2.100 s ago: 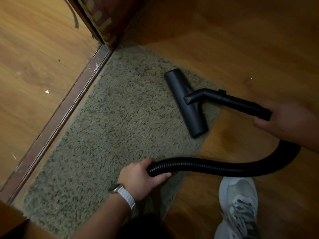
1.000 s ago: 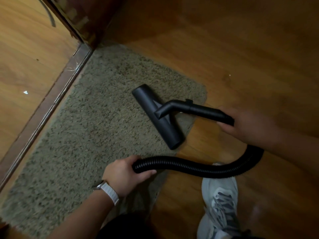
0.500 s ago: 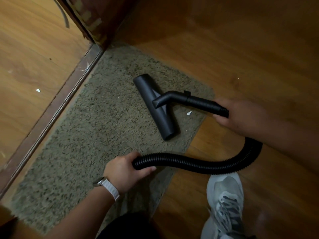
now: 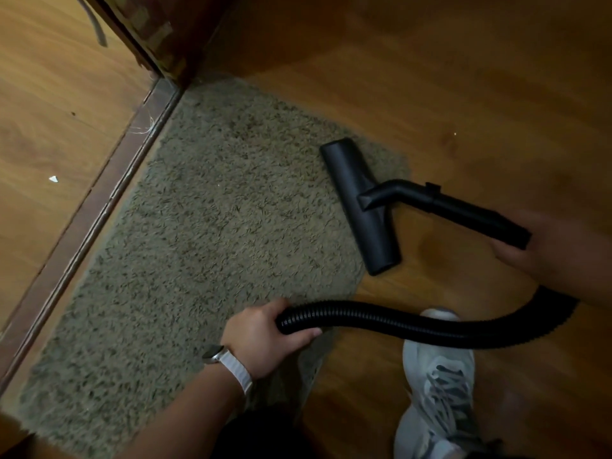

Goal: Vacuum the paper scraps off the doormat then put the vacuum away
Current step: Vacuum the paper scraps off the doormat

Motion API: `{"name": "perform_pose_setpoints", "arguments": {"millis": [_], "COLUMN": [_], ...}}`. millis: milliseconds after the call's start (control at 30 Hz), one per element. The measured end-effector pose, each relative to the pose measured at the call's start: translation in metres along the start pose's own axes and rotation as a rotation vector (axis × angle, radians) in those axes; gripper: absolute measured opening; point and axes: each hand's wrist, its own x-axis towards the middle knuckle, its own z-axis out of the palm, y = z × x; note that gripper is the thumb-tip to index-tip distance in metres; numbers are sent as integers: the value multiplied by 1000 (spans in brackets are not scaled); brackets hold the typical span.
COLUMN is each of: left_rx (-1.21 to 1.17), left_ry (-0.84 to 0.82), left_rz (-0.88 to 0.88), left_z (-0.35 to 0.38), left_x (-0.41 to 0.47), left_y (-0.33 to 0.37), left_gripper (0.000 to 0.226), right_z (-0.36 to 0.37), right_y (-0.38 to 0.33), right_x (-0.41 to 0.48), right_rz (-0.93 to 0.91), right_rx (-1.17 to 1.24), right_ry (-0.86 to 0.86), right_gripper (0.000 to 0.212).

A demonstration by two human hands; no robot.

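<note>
A shaggy grey-brown doormat (image 4: 212,246) lies along a door threshold. The black vacuum floor nozzle (image 4: 361,207) rests across the mat's right edge, its near end over the wood floor. My right hand (image 4: 559,256) grips the black wand (image 4: 463,210) behind the nozzle. My left hand (image 4: 265,336), with a white-strapped watch on the wrist, is closed around the ribbed black hose (image 4: 397,323), which curves rightward under my right arm. No paper scrap shows on the mat.
A brown threshold strip (image 4: 99,213) borders the mat's left side, with a door edge (image 4: 159,34) at its far end. One white paper scrap (image 4: 53,179) lies on the lighter floor beyond. My grey sneaker (image 4: 437,379) stands on the wood floor, lower right.
The nozzle has slid right, from mid-mat to the mat's right edge. The white scrap that lay beside the nozzle half a second ago is no longer visible. Both hands keep their grips.
</note>
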Motion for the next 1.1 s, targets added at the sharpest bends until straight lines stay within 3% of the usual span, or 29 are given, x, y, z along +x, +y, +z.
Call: {"name": "perform_pose_setpoints", "arguments": {"millis": [100,233,533,700,967,1100], "left_rx": [0,-5,-39,-46,-56,-49], "left_ry": [-8,-32,3,12,28,44], "left_rz": [-5,-59,-45,-37,-38,-43], "left_z": [0,-8,-9,-9,-8,-10], "left_x": [1,2,-1,-3,-2,-2], "left_y": [-2,-1,2,5,-2,-1], "left_gripper": [84,79,72,69,77,73], "right_z": [10,18,14,12,14,8], "right_y": [-9,-16,-1,9,-16,2], "right_x": [0,11,18,20,26,26], "right_rz": [-82,-140,-44,-17,-98,-23], "right_rx": [93,86,176,193,141,201], "right_ry": [45,-21,-49,-20,3,-14], "right_gripper": [44,37,41,29,33,39]}}
